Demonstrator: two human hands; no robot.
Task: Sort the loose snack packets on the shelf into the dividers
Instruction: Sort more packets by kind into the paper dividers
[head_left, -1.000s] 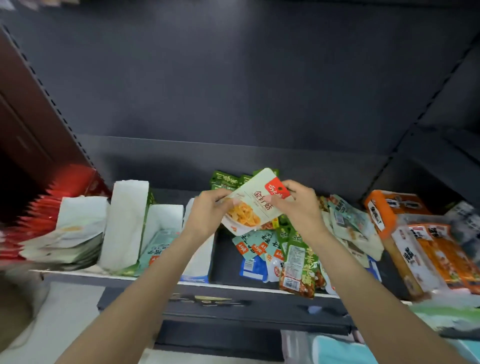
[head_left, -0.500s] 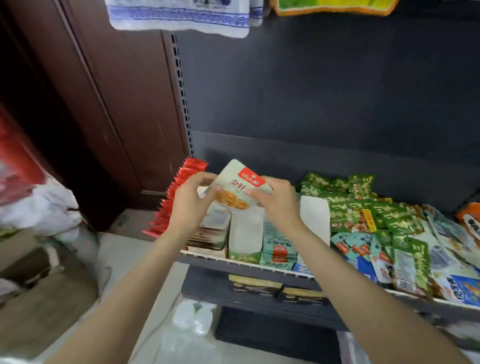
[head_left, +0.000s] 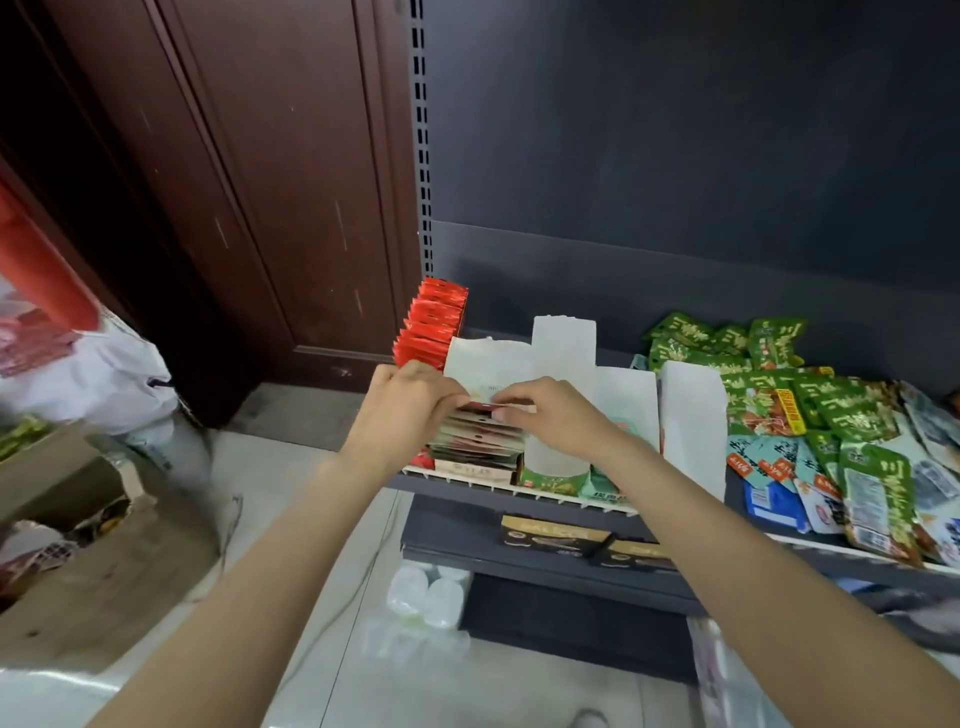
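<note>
Pinching a thin, light, floppy packet (head_left: 485, 402) by its top edge, left hand (head_left: 402, 410) and right hand (head_left: 553, 421) at frame centre over the stack (head_left: 478, 441).

Both forearms are bare from the bottom edge of the view to the wrists; no sleeve, watch, bracelet or glove shows. The left hand (head_left: 402, 410) and right hand (head_left: 558, 421) are bare too, with no rings visible on the fingers (head_left: 511, 402), nails short and unpainted.
</note>
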